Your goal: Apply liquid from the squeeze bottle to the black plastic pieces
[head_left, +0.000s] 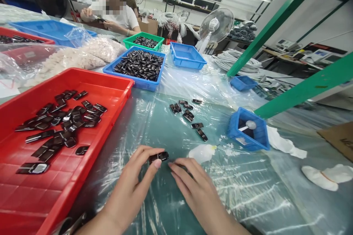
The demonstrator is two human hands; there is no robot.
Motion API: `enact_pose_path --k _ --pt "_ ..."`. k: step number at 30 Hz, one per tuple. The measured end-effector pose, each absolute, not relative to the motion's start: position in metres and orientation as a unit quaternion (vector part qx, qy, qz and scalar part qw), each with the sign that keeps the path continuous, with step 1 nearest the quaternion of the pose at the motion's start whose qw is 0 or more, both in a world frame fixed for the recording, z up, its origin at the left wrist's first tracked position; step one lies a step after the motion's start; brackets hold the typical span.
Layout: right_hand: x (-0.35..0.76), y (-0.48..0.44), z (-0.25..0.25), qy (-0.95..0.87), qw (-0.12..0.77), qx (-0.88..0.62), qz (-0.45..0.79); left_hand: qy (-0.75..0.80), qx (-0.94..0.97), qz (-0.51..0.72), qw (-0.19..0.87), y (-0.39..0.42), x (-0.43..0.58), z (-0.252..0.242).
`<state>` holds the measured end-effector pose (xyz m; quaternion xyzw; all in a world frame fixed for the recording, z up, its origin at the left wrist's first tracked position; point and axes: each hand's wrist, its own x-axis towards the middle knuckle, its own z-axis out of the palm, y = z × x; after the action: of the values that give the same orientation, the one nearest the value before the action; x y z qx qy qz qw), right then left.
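My left hand [135, 178] pinches a small glossy black plastic casing [164, 156] between thumb and fingers, just above the plastic-covered table [154, 128]. Close to the casing's right end is my right hand [197, 181], its fingers bent and drawn together; whether anything tiny sits in the fingertips I cannot make out. Beyond the hands, several similar black casings [197, 125] lie loose on the table. More black casings [66, 117] are piled in the large red tray [110, 125] on the left. A white squeeze bottle [201, 153] lies behind my right hand.
A blue bin [234, 128] with a white spoon [245, 126] stands right, near white cloth pieces [320, 176]. Filled blue [146, 85] and green [127, 44] trays stand ahead. A green post [303, 93] slants across the right. A co-worker [129, 16] sits across the table.
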<state>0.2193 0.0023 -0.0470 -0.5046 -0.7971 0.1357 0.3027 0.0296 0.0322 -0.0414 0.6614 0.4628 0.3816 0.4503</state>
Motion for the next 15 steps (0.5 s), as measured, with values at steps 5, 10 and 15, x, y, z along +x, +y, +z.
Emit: enact_pose_path --k 5,10,15 --pt "0.207 0.02 -0.052 -0.756 0.312 -0.536 0.21 0.453 0.668 0.377 0.454 0.031 0.031 -0.04" --pt "0.208 0.017 -0.029 -0.647 0.384 -0.544 0.372 0.424 0.688 0.383 0.448 0.027 0.029 -0.038" --pt "0.209 0.011 -0.005 -0.507 0.416 -0.494 0.57 0.399 0.712 0.381 0.435 0.024 0.027 -0.038"
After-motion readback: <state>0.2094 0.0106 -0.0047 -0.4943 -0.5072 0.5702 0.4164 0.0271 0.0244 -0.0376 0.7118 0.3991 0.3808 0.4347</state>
